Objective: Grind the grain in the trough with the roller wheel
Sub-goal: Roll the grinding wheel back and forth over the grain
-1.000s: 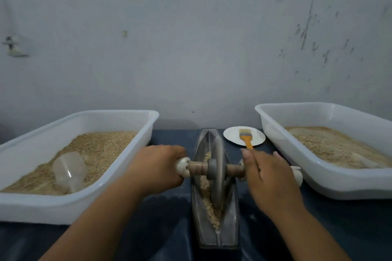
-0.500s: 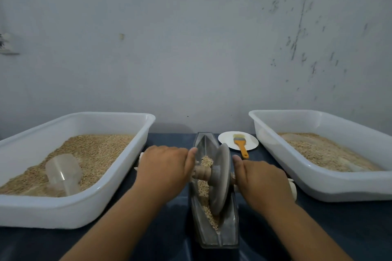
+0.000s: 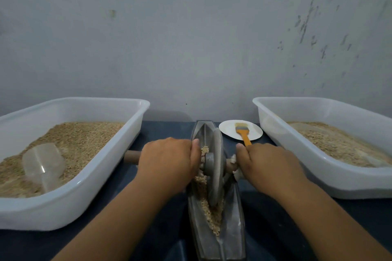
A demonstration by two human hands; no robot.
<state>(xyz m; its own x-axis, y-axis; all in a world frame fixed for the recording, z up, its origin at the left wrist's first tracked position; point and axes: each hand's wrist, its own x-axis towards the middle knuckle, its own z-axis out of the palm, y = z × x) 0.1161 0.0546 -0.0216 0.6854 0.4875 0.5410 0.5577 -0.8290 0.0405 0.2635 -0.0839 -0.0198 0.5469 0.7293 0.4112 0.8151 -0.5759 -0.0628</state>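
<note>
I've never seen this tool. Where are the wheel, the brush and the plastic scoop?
roller wheel [image 3: 216,167]: head view, on the disc's flat face.
brush [image 3: 244,135]: head view, on its orange handle.
scoop [image 3: 43,163]: head view, on its clear body.

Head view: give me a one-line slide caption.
Both hands, left hand and right hand, grip the roller wheel axle, wheel standing in the grain-filled trough between two white tubs.
</note>
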